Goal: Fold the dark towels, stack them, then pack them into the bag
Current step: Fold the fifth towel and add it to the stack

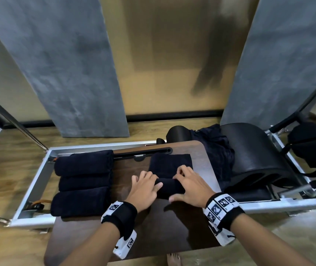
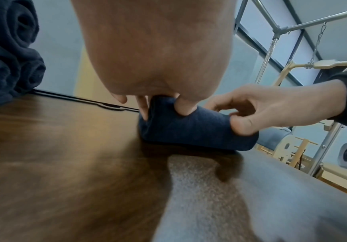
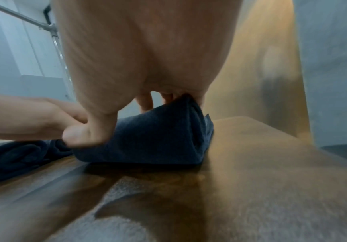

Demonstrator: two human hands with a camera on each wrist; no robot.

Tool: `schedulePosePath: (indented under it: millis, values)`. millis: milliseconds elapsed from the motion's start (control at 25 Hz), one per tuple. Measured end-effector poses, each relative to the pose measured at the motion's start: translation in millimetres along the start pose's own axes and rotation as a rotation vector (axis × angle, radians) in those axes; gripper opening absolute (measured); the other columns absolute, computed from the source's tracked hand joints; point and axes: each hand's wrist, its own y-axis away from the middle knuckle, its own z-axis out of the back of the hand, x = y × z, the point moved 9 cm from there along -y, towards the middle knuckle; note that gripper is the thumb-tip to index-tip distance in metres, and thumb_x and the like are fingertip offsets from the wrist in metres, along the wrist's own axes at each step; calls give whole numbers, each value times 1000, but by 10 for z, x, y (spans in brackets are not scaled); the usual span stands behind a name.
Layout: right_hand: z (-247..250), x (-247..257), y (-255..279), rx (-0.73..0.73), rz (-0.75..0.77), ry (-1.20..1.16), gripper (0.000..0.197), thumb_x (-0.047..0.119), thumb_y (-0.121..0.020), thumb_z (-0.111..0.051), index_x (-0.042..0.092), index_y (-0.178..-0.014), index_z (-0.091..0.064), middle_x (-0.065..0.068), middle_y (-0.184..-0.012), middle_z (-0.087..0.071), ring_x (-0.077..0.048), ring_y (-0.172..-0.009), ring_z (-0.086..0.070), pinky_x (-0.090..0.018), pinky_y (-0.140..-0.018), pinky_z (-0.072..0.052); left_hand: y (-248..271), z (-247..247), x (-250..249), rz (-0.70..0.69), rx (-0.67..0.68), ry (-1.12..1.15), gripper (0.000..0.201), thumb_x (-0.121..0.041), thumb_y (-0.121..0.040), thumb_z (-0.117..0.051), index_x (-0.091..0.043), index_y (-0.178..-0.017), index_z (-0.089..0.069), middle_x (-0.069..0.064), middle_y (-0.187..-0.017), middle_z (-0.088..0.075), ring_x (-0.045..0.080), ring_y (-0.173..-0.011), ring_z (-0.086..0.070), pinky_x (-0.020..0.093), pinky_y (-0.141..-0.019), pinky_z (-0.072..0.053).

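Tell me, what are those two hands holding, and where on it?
Both grip the dark towel by its rolled near end: left hand at the left side, right hand at the right, fingers curled over it.

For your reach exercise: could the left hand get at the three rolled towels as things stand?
Probably yes. The rolled towels lie just left of the left hand, with bare table between. But that hand grips the towel being rolled and must let go first.
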Motion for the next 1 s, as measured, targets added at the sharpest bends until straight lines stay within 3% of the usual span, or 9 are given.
schedulePosePath:
  millis: [40,160,280,400,560,640,720,880,1000]
  values:
    - [-7,-10,-37,16,20,82,73,74,-85,-56,23,-136,-56,5,-126,-40,-15,-116,-41,-33,-98,-43,-54,-5,14,14,11,-12,30,-43,-113,-33,-25,-124,-55,-8,-121,-51,18,-124,-41,44,-103,-28]
    - [37,-37,-173,23,32,72,57,49,-96,-64,24,-145,-51,5,-125,-49,-17,-117,-47,-37,-102,-38,-132,35,74,44,-40,-1,33,-48,-112,-28,-27,-131,-47,-9,-127,-50,17,-122,-44,43,-102,-30]
    - [166,-122,-310,-11,2,-108,30,36,-101,-60,28,-126,-46,1,-113,-65,-21,-104,-61,-38,-93,-42,-127,151,132,59,-166,33,39,-56,-109,-28,-31,-134,-44,-12,-132,-43,12,-122,-45,40,-98,-34]
    - [234,-231,-428,10,-26,-147,15,32,-106,-52,24,-118,-51,-2,-113,-66,-24,-104,-62,-35,-84,-41,-139,133,134,51,-172,-17,54,-66,-102,-31,-32,-141,-44,-12,-141,-39,10,-127,-41,39,-96,-37]
    - [348,-287,-547,-125,3,-171,33,41,-106,-52,21,-129,-66,2,-119,-52,-19,-117,-51,-35,-96,-46,-271,90,201,125,-129,-9,57,-61,-105,-29,-29,-151,-40,-11,-146,-40,15,-136,-40,43,-103,-37]
    - [351,-342,-547,-136,5,-205,51,58,-98,-58,26,-138,-59,6,-122,-52,-13,-118,-49,-35,-99,-45,-348,93,238,176,-133,81,55,-59,-108,-31,-29,-154,-37,-11,-145,-42,15,-136,-41,45,-106,-36]
    - [323,-463,-530,-115,-34,-345,61,63,-87,-69,33,-138,-54,13,-125,-53,-7,-119,-50,-34,-101,-45,-431,101,287,246,-144,214,57,-61,-108,-33,-29,-155,-35,-11,-147,-44,14,-139,-41,49,-110,-34]
    - [358,-771,-559,-238,-142,-587,35,38,-91,-76,26,-123,-69,14,-122,-55,-8,-118,-55,-37,-106,-47,-594,156,351,380,-205,373,59,-67,-105,-37,-27,-148,-41,-6,-145,-47,19,-136,-48,51,-111,-38]
    - [370,-942,-616,-327,-261,-649,33,41,-94,-73,19,-120,-75,7,-121,-57,-15,-120,-57,-37,-108,-45,-694,167,414,510,-226,476,66,-76,-99,-39,-22,-135,-52,-1,-138,-48,25,-130,-54,53,-110,-41]
